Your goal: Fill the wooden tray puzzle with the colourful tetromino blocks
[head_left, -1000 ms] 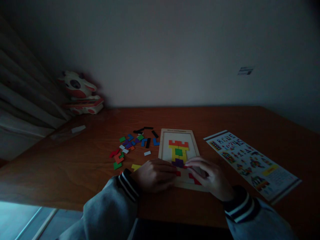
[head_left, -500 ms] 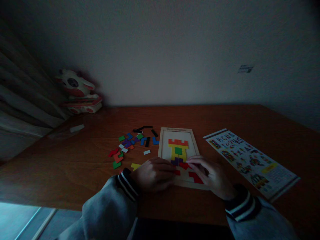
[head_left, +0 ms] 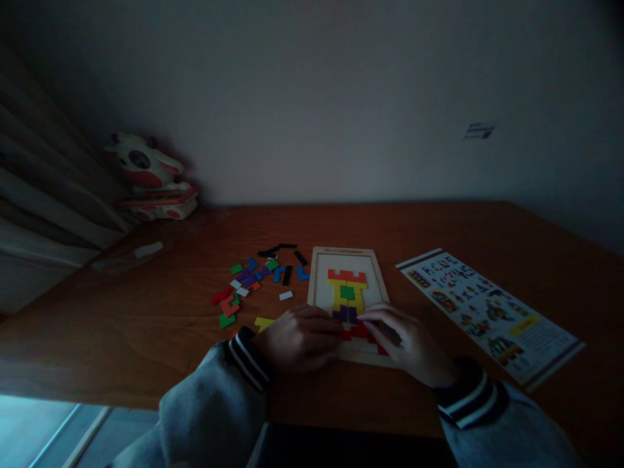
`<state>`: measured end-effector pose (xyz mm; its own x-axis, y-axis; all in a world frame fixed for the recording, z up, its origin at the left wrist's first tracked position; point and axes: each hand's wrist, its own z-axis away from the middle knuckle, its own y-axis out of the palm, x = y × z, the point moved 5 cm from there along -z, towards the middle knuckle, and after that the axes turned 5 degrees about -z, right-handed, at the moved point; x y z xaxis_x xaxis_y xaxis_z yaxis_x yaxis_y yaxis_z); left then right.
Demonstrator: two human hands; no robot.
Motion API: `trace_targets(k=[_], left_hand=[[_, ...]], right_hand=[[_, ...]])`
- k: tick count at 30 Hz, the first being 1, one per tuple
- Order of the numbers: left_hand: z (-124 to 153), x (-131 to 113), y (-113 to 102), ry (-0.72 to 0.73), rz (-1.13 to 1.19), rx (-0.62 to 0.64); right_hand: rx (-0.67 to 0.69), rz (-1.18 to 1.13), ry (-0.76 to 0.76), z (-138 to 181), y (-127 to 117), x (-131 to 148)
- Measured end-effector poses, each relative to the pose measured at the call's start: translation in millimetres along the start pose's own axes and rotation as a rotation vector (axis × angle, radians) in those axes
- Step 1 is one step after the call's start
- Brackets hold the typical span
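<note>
red piece (head_left: 359, 332) lies low in the wooden tray (head_left: 345, 250) on the worktop (head_left: 170, 325), touching the purple piece (head_left: 347, 314). i see my right hand (head_left: 412, 348) grip closed on it; for the left hand (head_left: 302, 338) i cannot tell. seating it, i judge; next needs a flush nudge.

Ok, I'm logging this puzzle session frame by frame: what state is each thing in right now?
puzzle tray, flat on the table, partly filled with a tower shape.
red piece, in the tray, at the right hand fingertips.
left hand, curled, resting at the tray's near left corner.
loose pieces, scattered left of the tray.
pattern sheet, flat, right of the tray.
cow toy, far left, by the wall.
</note>
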<state>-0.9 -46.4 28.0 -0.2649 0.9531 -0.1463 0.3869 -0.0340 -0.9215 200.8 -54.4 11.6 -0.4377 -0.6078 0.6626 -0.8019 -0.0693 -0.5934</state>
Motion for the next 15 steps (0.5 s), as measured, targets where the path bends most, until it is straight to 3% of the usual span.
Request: trace_targets(k=[11, 15], left_hand=[[1, 1, 1, 0.008, -0.014, -0.010], [1, 0, 1, 0.005, -0.028, -0.005]], right_hand=[[0.033, 0.208, -0.065, 0, 1, 4], [0.009, 0.254, -0.168, 2, -3, 15]])
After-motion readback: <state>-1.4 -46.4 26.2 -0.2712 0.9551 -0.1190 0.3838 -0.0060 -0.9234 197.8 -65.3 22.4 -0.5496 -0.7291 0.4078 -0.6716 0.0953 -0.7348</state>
